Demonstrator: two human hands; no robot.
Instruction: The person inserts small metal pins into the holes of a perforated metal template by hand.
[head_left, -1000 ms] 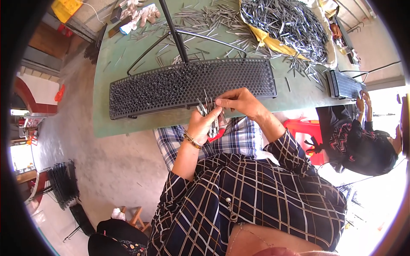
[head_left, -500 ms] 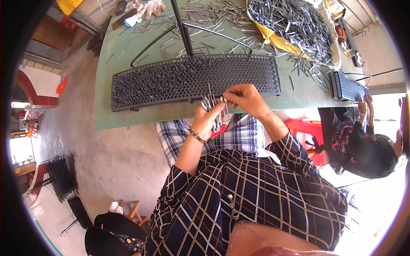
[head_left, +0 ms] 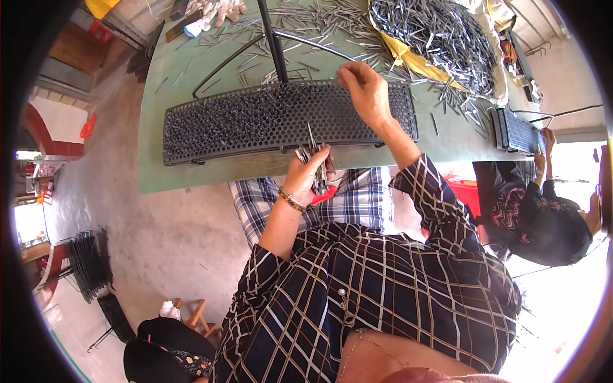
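My left hand (head_left: 301, 175) is closed around a bundle of thin grey metal strips (head_left: 318, 167), held just off the table's near edge. One strip sticks up above the rest. A long black perforated rack (head_left: 300, 118) lies before me on the green table (head_left: 153, 156). The holes in its left part are densely filled with dark pieces; those on the right look bare. Above the rack's far edge, right of its middle, my right hand (head_left: 366, 92) is raised with curled fingertips pinched together. Whatever is between them cannot be made out.
Black bars (head_left: 278, 54) rise behind the rack. Loose strips (head_left: 338, 19) litter the far table beside a heaped sack of strips (head_left: 440, 41). Gloves (head_left: 223, 9) lie far left. At right, another person (head_left: 536, 223) handles a smaller rack (head_left: 518, 131). Dark racks (head_left: 89, 265) stand at lower left.
My right hand has left the bundle in my left hand and moved up and away over the rack's far edge. My left hand still grips the strips, almost in the same place.
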